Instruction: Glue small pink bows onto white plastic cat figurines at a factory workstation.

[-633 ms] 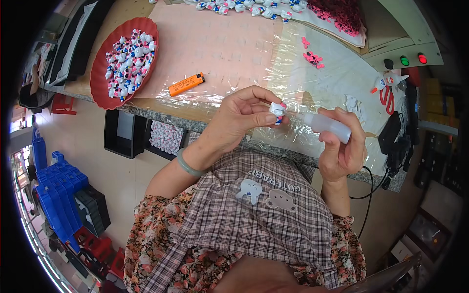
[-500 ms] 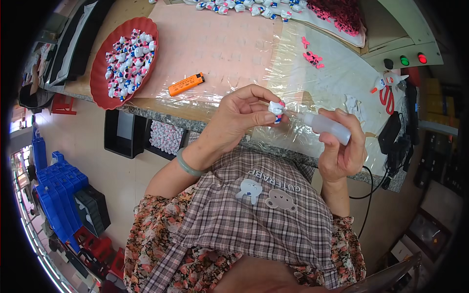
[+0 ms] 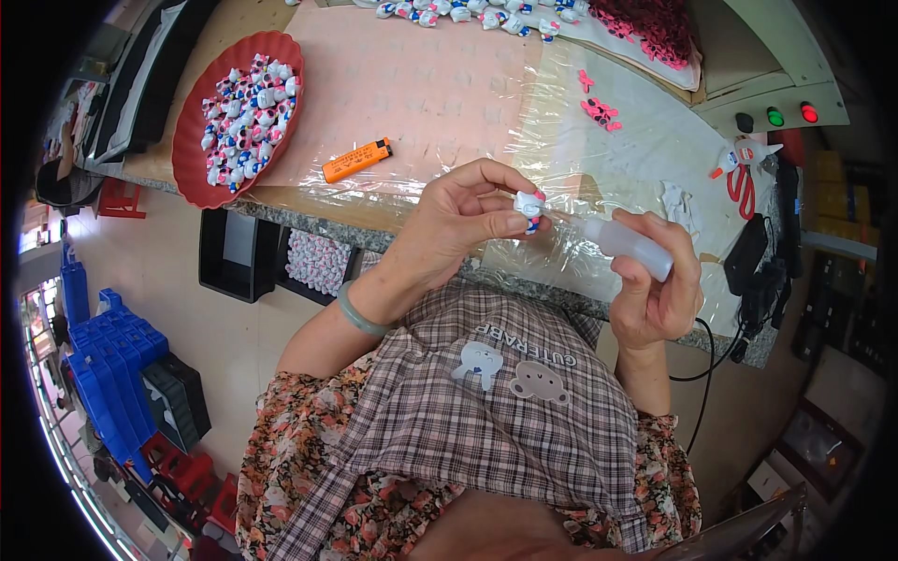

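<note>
Between the thumb and fingers of my left hand (image 3: pixel 458 217) is a small white figurine (image 3: pixel 529 208) with pink and blue parts. My right hand (image 3: pixel 662 280) grips a translucent squeeze bottle (image 3: pixel 631 247), tilted so its thin nozzle points left at the figurine. The nozzle tip is at the figurine's right side; whether it touches cannot be made out. Both hands are above the table's near edge. Beyond them lie small pink pieces (image 3: pixel 599 114) on the plastic-covered tabletop (image 3: pixel 440 103).
A red scalloped bowl (image 3: pixel 192 140) full of figurines stands at the left, with an orange lighter (image 3: pixel 357 161) nearby. More figurines (image 3: pixel 458 13) line the back. Red-handled scissors (image 3: pixel 741 192) and a glue bottle (image 3: pixel 748 154) lie right. Below the edge are black bins (image 3: pixel 236 257).
The figurine has turned or tilted slightly in my left fingers. The squeeze bottle has shifted very little, and both hands stay in nearly the same place.
</note>
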### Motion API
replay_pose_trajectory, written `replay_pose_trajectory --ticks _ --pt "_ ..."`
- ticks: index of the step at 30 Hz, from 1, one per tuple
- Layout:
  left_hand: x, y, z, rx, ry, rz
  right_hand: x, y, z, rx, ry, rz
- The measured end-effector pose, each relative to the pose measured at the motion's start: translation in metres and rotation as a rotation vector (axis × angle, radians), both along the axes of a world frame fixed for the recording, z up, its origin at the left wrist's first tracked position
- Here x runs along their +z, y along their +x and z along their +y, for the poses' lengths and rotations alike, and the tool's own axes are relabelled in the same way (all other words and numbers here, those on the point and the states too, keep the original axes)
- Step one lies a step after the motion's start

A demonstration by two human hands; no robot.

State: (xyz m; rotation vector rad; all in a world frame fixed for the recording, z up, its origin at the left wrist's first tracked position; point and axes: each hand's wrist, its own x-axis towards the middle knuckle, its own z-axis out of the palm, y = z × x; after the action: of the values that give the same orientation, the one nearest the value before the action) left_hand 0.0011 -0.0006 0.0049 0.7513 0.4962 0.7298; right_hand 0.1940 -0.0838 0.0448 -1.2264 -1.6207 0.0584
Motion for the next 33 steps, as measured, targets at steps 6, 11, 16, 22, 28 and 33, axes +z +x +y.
replay_pose_trajectory --ticks 6,11,16,22,28,33 --pt "-0.002 -0.001 0.000 0.005 -0.003 0.008 0.002 0.001 0.002 0.004 -0.004 -0.048" --pt "-0.004 0.000 0.001 0.027 0.008 0.009 0.001 0.000 0.003 0.026 0.008 -0.057" --pt "-0.008 -0.001 0.001 -0.014 0.039 0.004 -0.005 -0.003 0.005 0.044 -0.008 -0.034" --pt "-0.003 -0.002 0.002 -0.041 0.027 0.001 -0.014 0.003 -0.002 0.014 -0.045 0.206" --pt "-0.002 -0.002 0.000 -0.039 0.017 -0.010 -0.010 0.006 -0.003 0.007 -0.075 0.083" --pt "-0.003 -0.002 0.001 -0.048 0.008 -0.005 -0.009 0.007 -0.003 0.022 -0.088 -0.004"
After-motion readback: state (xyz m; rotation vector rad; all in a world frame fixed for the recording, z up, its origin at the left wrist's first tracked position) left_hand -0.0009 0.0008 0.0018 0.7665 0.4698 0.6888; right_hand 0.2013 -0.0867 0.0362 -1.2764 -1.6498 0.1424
